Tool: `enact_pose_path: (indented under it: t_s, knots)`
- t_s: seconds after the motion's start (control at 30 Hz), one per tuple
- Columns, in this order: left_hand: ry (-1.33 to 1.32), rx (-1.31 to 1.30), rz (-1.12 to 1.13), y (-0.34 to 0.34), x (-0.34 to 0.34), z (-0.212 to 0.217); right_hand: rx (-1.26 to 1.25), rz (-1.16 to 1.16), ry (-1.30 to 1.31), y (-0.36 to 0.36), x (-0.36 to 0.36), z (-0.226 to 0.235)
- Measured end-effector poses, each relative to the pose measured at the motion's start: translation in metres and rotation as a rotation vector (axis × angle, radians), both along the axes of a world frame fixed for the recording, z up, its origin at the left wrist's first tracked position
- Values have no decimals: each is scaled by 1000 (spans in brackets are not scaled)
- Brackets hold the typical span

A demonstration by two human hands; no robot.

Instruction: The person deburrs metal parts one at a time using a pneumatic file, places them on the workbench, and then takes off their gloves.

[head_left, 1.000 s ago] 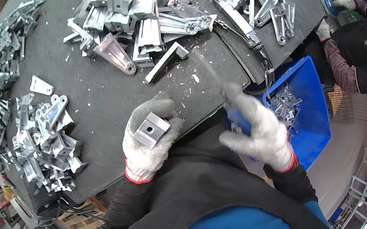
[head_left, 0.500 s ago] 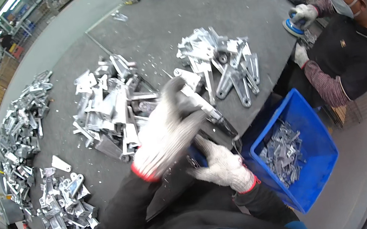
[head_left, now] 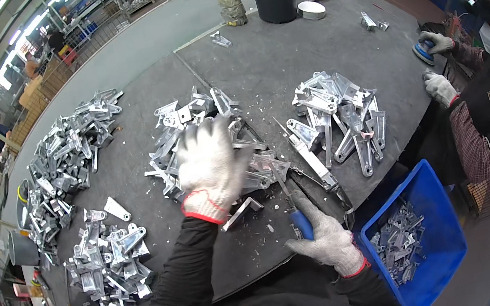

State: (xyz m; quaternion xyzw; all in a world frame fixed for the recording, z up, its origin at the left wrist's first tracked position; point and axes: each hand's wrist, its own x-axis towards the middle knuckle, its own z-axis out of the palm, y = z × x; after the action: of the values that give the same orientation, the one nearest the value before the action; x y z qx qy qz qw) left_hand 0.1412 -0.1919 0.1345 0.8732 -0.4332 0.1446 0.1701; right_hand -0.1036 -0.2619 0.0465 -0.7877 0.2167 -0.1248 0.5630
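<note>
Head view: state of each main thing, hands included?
Central heap of silver metal brackets: loose, partly hidden
Left white-gloved hand: over the heap, grip unclear
Blue-handled slim metal tool: held, tip pointing away
Right white-gloved hand: closed around that tool
Blue rectangular plastic bin: open, partly filled
Black round bucket: upright, uncovered

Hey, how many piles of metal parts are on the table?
4: the back-left pile, the front-left pile, the middle pile, partly hidden by the left hand, and the right pile. Some parts may be out of sight behind that hand.
</note>
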Motion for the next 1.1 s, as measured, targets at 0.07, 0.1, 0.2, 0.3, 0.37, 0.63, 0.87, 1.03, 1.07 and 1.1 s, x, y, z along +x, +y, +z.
enact_pose_path:
  t_s: [0.07, 0.1, 0.2, 0.3, 0.37, 0.63, 0.87, 1.03, 1.07, 1.1]
  knots:
    - [114, 101, 107, 15, 10, -6, 55, 3, 44, 1, 1, 2]
    - [266, 75, 148, 20, 11, -8, 79, -2, 77, 1, 0, 4]
    - [68, -170, 11, 31, 5, -12, 129, -21, 101, 4, -2, 6]
    - [507, -635, -217, 68, -16, -24, 113, -61, 89, 8, -6, 0]
    - [711, -763, -260, 105, -38, -35, 128, -123, -19, 14, -6, -11]
    - [343, 500, -48, 196, -66, -43, -75, -103, -82, 35, -16, -21]
    - [499, 101, -65, 191, -75, -62, -373, 122, 16, 74, -36, 26]
    - [1188, -827, -186, 196, -86, -99, -373, 205, 116, 90, -42, 55]
    - [1086, -701, -63, 200, -89, -103, -351, 208, 211, 93, -42, 60]
    - [1126, -800, -151, 202, -89, -107, -311, 235, 288, 96, -39, 65]
